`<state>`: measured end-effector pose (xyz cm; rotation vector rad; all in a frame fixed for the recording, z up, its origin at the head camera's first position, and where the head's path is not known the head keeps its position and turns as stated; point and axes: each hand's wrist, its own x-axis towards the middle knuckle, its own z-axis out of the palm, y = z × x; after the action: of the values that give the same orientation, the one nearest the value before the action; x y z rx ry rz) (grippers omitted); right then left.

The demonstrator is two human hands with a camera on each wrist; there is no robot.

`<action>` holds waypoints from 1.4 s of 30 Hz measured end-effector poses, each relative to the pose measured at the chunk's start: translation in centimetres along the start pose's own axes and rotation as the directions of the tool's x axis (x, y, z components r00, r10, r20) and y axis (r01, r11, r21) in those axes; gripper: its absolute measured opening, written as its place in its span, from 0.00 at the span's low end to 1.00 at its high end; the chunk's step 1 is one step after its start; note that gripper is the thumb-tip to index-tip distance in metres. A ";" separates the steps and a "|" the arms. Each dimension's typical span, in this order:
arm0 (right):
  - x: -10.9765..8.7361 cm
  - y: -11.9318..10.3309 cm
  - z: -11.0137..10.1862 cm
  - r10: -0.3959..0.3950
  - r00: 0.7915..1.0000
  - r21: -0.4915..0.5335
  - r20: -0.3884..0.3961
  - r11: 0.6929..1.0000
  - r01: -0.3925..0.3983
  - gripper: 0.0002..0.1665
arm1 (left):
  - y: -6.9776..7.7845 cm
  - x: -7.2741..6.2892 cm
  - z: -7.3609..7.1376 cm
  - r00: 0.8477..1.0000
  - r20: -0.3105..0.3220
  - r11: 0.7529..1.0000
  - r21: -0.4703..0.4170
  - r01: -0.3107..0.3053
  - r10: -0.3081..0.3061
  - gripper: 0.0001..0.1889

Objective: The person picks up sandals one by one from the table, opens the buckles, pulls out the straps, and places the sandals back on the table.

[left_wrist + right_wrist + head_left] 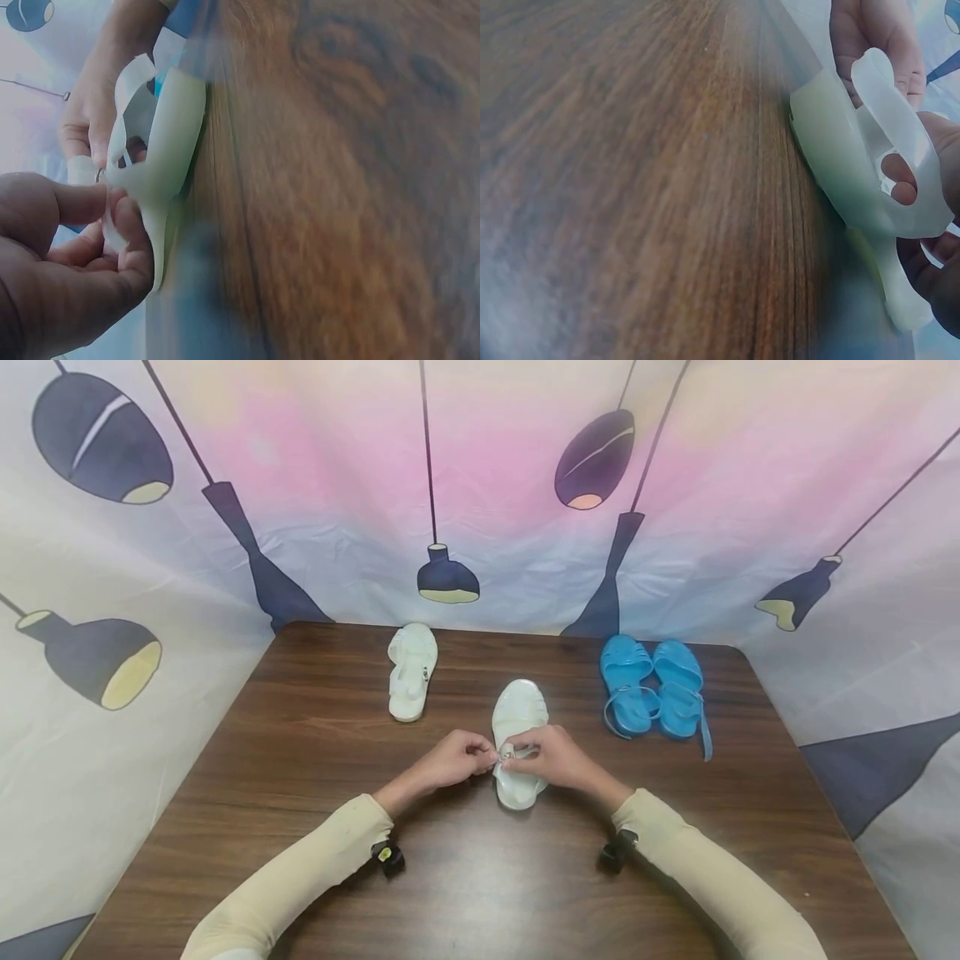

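While left hand [453,758] and right hand [553,756] pinch the strap [112,234] of a white plastic sandal [520,703] between fingers [136,255], fastening seems unfinished; one blue plastic sandal [678,677] has a loose strap [707,739].

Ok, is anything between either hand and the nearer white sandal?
Nothing visible: the left hand and right hand both touch the strap of the nearer white sandal. The other white sandal and the blue sandals lie off to either side.

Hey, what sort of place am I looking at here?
Likely an indoor, staged workspace: a wood-grain table, a lamp-printed backdrop on three sides, and white sandals and blue sandals on top.
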<state>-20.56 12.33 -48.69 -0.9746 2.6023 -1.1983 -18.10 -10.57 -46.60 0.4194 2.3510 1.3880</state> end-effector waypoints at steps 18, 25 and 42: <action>-0.1 -0.2 0.1 0.014 1.000 -0.005 -0.007 1.000 -0.014 0.16 | -0.6 -0.4 0.1 0.999 -0.032 0.999 -0.024 0.041 -0.041 0.08; 0.0 -0.2 0.1 0.012 1.000 -0.004 -0.013 1.000 -0.012 0.16 | -0.3 -0.4 0.0 0.999 -0.032 1.000 -0.011 0.001 -0.001 0.08; -0.2 0.0 -0.1 0.019 1.000 0.015 0.005 1.000 -0.019 0.17 | -0.7 -0.2 0.5 0.999 -0.027 0.999 -0.019 0.030 -0.031 0.08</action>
<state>-20.44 12.48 -48.69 -0.9462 2.5886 -1.2081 -17.78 -10.60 -47.36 0.3600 2.3544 1.4089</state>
